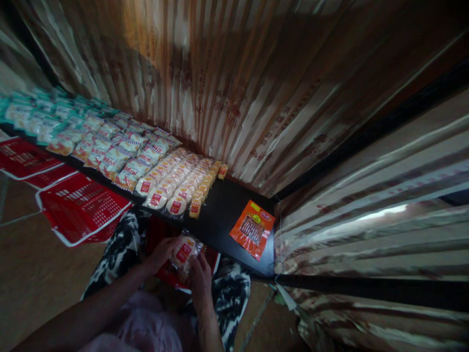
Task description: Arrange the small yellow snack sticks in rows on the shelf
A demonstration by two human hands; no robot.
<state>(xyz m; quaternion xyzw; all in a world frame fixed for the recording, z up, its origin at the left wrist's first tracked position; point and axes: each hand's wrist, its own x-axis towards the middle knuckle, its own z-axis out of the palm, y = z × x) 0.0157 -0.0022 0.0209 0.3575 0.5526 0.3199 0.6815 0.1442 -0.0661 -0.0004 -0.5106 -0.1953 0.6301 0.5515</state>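
Between my two hands, above a red basket (161, 233) on my lap, is a round cracker pack (184, 252) in clear wrap with a red label. My left hand (163, 253) grips its left edge. My right hand (201, 274) holds its lower right side, fingers bent against the wrapper. Just beyond, rows of similar round packs (155, 199) lie on the black shelf (216, 230), beside a row of small yellow packs (195, 207). An orange packet (253, 229) lies flat near the shelf's right end.
White and blue snack bags (116, 160) and green bags (47, 129) cover the shelf's left part. Red baskets (86, 208) stand on the floor at the left. Pleated plastic sheeting (227, 88) hangs behind the shelf and at the right, with a dark frame bar (366, 132).
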